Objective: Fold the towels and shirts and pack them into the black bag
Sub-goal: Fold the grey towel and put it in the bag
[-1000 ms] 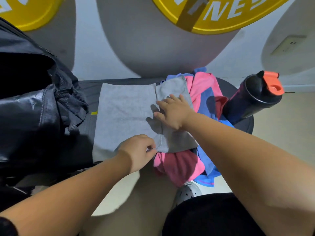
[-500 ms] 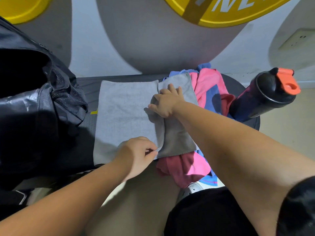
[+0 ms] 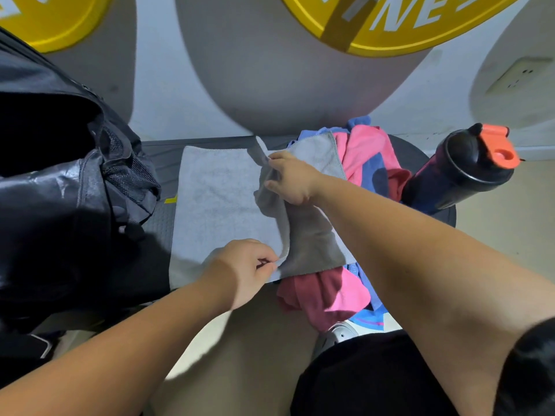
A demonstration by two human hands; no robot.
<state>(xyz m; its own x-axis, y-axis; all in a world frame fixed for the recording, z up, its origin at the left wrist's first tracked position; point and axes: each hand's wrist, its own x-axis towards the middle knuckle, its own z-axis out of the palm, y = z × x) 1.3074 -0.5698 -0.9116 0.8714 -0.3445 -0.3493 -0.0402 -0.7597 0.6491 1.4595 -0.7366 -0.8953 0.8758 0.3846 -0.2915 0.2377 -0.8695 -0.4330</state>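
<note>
A: Early days. One grey towel (image 3: pixel 219 199) spread flat on the dark surface (image 3: pixel 159 223), right edge lifted into a flap, first fold only just under way.

B: Nothing visibly packed. Black bag (image 3: pixel 60 181) at the left, mouth gaping, inside too dark to read.

A: Plenty left, too. Heap of pink, maroon and blue clothes (image 3: pixel 369 166) bunched at the right, partly under the towel, spilling off the near edge. All unfolded.

B: Left hand (image 3: pixel 243 268)?

A: Down at the near edge of the towel, thumb and fingers pinched together on the hem. Tight little grip, right at the foot of the flap.

B: And the right hand (image 3: pixel 292 181)?

A: Further back, fingers curled round the raised edge, closed on cloth, lifting it clear of the layer beneath. Flap standing between the two hands, sagging a touch in the middle.

B: Looks set to swing over to the left, onto the flat half.

A: Probably. Soft cloth, likely to drape unevenly unless both ends travel together.

B: Shaker bottle (image 3: pixel 462 172) standing just beside the clothes, orange cap on. No part in this.

A: So, by the look of it: one towel mid-fold, the rest waiting, bag open and ready.
</note>
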